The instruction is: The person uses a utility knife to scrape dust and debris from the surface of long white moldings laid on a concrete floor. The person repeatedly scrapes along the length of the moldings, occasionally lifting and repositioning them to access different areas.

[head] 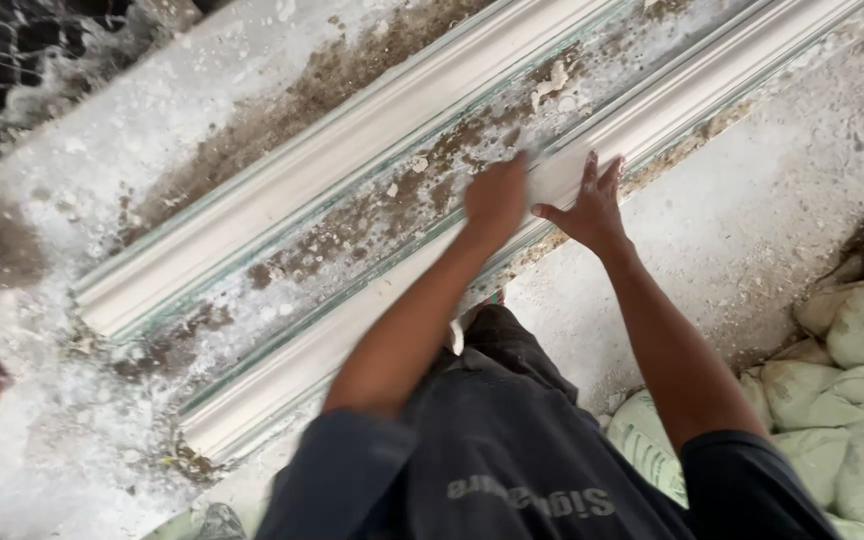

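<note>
Dusty slab (102, 170) w/ two white plaster mouldings (332, 170) (352, 320) lying parallel, debris btwn.

You wear a dark navy short-sleeved shirt (512, 470) with pale printed lettering across its front. Your forearms are bare, and your left hand (495, 198) and right hand (592, 208) wear no gloves.

Sacks at the lower right edge

A heap of pale greenish-white sacks (852, 390) lay piled along the right edge and lower right corner, soft, bulging and creased; the nearest one (642, 440), beside the person's leg, bore faint green print. No signs or screens showed.
</note>
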